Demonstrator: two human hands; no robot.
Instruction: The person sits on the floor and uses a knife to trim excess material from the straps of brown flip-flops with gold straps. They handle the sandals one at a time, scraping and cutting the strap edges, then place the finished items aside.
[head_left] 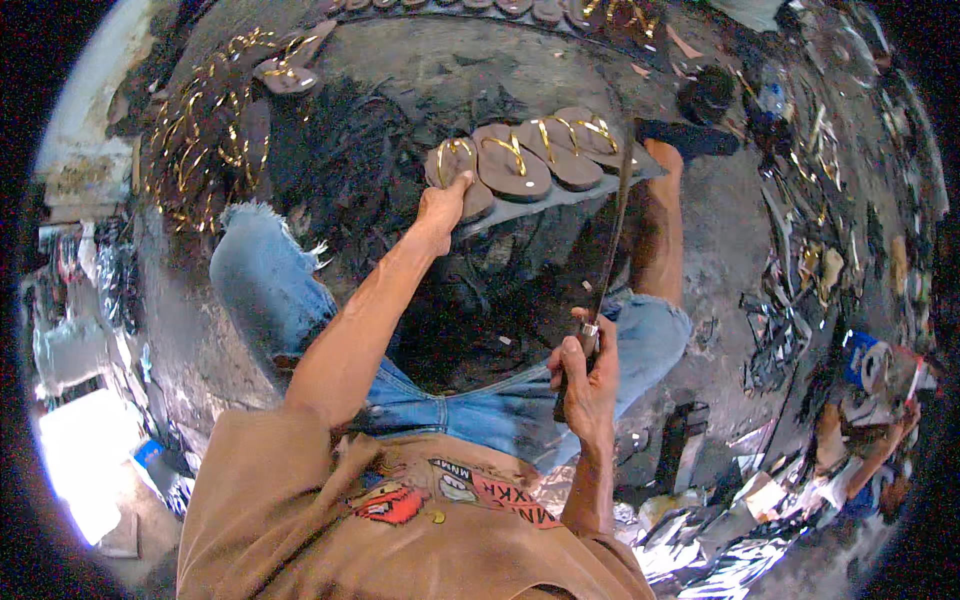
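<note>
Head view: clamps the leftmost brown sandal (pixel 452 166) with the left grip (pixel 442 208), thumb (pixel 465 180) on top and other fingers mostly hidden, at the end of a row of four gold-strapped sandals (pixel 512 168) on a grey sheet (pixel 520 211). Holds a long knife (pixel 613 240) with the right grip (pixel 588 374) closed around its handle (pixel 589 330), in front of the sheet's right end; cannot tell whether touching. Sits with jeans-clad legs (pixel 645 345) spread either side of dark scraps (pixel 480 285).
</note>
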